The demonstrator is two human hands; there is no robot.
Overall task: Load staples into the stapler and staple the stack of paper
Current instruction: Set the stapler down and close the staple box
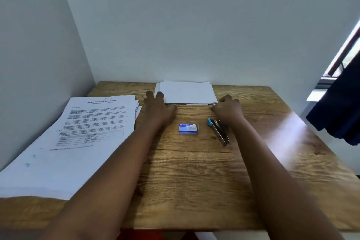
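My left hand (158,110) lay flat with fingers straight at the near-left corner of the blank paper stack (187,92) at the table's (194,181) far edge; my right hand (228,108), fingers loosely curled and holding nothing, met its near-right corner; the stapler (219,131) and staple box (188,129) lay untouched nearer me; a careless drag might have fanned the loose sheets or knocked the stapler.

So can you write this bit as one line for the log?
left hand open at blank stack | right hand curled at its corner | stapler, staple box untouched
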